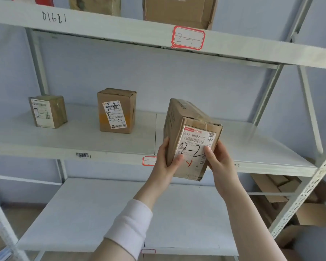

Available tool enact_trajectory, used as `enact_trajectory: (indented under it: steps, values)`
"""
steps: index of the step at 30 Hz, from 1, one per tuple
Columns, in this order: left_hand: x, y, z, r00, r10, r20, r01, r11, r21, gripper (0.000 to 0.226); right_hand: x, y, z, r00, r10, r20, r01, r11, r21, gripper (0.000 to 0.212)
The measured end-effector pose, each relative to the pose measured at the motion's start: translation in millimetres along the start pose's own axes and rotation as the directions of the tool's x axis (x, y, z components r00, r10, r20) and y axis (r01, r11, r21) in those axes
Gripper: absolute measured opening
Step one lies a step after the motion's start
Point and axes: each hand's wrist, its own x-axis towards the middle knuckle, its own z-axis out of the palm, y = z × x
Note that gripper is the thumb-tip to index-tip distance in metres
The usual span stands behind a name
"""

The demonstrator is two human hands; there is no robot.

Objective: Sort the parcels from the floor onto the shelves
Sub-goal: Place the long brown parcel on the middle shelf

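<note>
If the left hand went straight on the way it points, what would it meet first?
Left hand, gripping the parcel, points onto the middle shelf; the way looks free up to the back wall, though depth is unclear.

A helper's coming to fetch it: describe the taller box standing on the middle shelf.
Find the white rack's middle shelf, barcode on its edge. Two boxes stand on its left half; the taller box is the right-hand one. Unlike the squat box, it shows an orange band.
</note>
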Motion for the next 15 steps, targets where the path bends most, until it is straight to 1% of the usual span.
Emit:
enact_trajectory:
  steps: [4, 8, 9, 12, 15]
  values:
    - [30, -18, -1, 1.000, -0.024, -0.018, 0.025, 0.998, 0.058, 0.066, 30, 25, -6, 1.000, 0.022, 0.019, -0.022, 1.000, 0.008, 0.024]
    - [66, -34, -10, 1.000, -0.022, -0.012, 0.023, 0.997, 0.076, 0.049, 65, 49, -5, 0.999, 0.035, 0.022, -0.035, 0.999, 0.013, 0.032]
    - [76, -37, -14, 1.000, -0.027, -0.004, 0.027, 0.997, 0.076, 0.050, 74, 56, -5, 0.999, 0.038, 0.023, -0.038, 0.999, 0.012, 0.031]
    - [105, -49, -26, 1.000, -0.030, 0.006, 0.030, 0.994, 0.107, 0.064, 101, 73, 0, 0.999, 0.044, 0.032, -0.045, 0.999, 0.013, 0.032]
    - [129, -65, -37, 0.997, -0.070, 0.033, 0.066, 0.992, 0.110, 0.062, 126, 92, 2, 0.997, 0.066, 0.039, -0.067, 0.998, 0.020, 0.034]
